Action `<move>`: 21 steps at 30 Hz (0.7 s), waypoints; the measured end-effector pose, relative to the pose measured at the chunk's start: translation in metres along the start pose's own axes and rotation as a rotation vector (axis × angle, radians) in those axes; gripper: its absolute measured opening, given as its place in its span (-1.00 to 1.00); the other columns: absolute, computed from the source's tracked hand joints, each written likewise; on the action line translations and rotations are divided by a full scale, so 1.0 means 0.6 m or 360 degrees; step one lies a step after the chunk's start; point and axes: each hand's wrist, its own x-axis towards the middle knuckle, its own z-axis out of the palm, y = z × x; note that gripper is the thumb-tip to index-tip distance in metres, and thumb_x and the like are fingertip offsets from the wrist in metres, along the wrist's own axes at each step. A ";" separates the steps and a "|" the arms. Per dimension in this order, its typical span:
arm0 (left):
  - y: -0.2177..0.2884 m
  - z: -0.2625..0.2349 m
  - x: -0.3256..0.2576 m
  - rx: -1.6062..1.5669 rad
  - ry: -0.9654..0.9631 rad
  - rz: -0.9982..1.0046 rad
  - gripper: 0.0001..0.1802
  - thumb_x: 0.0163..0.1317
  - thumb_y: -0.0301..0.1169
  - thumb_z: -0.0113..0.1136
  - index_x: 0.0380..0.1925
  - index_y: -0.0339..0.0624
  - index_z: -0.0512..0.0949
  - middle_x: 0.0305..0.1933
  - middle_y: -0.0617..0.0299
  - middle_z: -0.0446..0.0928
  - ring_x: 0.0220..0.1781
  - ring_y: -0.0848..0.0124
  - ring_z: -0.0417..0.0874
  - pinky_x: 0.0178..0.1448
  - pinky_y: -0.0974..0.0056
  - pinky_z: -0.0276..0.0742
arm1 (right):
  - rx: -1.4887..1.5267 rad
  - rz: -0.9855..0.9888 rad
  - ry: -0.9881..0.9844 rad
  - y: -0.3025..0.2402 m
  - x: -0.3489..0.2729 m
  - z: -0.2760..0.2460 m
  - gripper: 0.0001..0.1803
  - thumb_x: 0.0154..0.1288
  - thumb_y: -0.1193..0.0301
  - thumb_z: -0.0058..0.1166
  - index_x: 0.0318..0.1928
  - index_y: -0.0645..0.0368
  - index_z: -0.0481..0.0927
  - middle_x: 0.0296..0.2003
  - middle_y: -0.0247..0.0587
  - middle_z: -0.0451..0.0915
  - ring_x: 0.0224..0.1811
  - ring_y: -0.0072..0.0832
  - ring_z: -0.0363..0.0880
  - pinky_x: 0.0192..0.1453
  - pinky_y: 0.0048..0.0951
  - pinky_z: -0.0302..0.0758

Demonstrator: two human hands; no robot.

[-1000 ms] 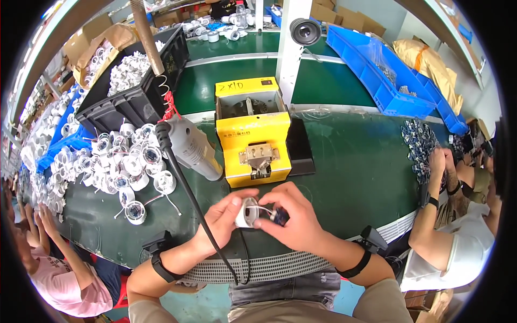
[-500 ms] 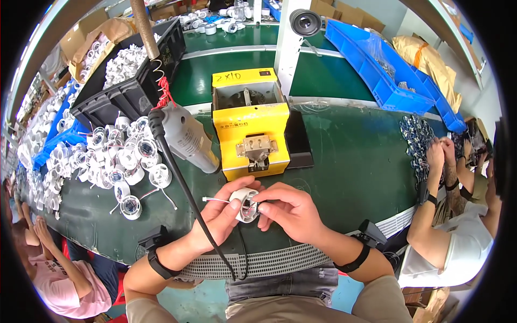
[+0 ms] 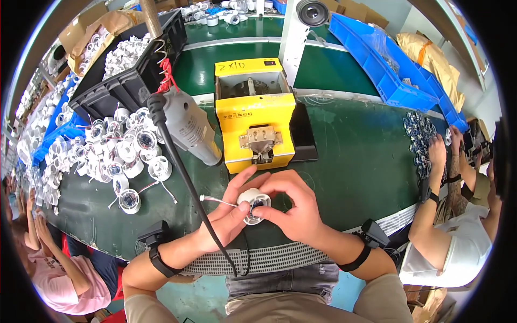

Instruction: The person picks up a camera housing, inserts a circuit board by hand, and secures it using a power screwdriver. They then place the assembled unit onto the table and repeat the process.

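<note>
In front of me, low over the green table, both hands meet around a white round plastic housing [image 3: 247, 197]. My left hand [image 3: 222, 219] grips its left side, thumb on the rim. My right hand [image 3: 299, 209] curls over the right side, its thumb pressing a dark circuit board [image 3: 258, 204] inside the ring-shaped opening. The opening is tilted up toward me. From the housing's left side a thin white cable with a small white plug [image 3: 203, 198] sticks out past my left fingers. Some fingertips behind the housing are hidden.
A yellow machine [image 3: 257, 116] stands just beyond my hands. Left of it hangs a grey cylindrical tool [image 3: 189, 126] whose black cord crosses my left forearm. Many similar white housings [image 3: 127, 149] lie at left, beside a black crate [image 3: 126, 81]. Circuit boards [image 3: 420, 137] and co-workers flank me.
My right thumb has moved onto the board inside the housing, and the board now sits flatter in the opening. The housing has turned to face up more.
</note>
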 end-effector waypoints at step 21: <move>-0.013 -0.065 0.007 0.0884 0.0143 -0.0141 -0.62 0.39 -0.59 -0.17 0.20 -0.37 0.27 0.14 0.04 0.43 0.16 0.18 0.51 0.19 0.12 0.58 | -0.0153 -0.0225 0.0067 -0.010 0.129 0.139 -0.22 0.17 0.43 0.22 0.31 0.29 0.07 -0.26 -0.04 0.59 -0.26 -0.28 0.64 -0.17 -0.31 0.56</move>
